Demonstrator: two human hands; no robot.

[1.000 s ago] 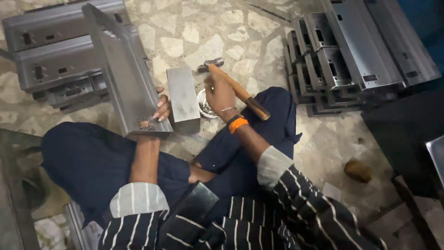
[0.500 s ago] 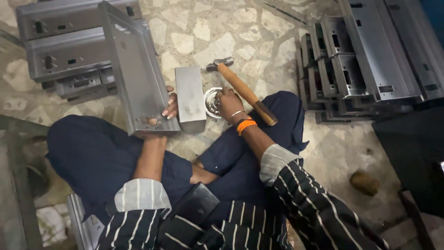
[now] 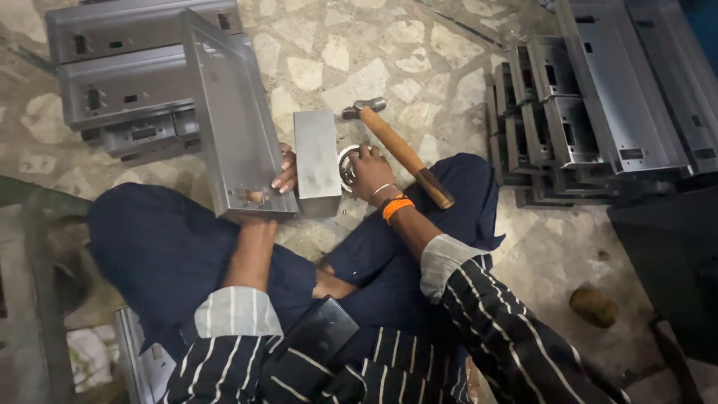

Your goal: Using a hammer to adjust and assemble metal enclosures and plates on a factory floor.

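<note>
left hand point(image 3: 278, 179): clamped on the near end of one bent steel panel point(image 3: 232, 120), thumb side hidden behind it, fingertips showing on its right edge. Panel stands tilted on the floor point(image 3: 336, 45), resting over the person's left knee.
right hand point(image 3: 368, 170): fingers closed around one hammer point(image 3: 400, 153) and dipping into a small round tin point(image 3: 347, 167); wooden handle runs back toward the right knee, head points away.
block point(image 3: 317, 161): one grey steel block, upright on the floor, squeezed between panel and tin, touching the left fingers.
left stack point(image 3: 120, 82): roughly four steel housings piled by the floor's far left, just behind the panel.
right stack point(image 3: 598, 97): more housings than I can count, packed in rows on the far right.
stone point(image 3: 594, 305): one brown lump, near right, well apart from everything.
</note>
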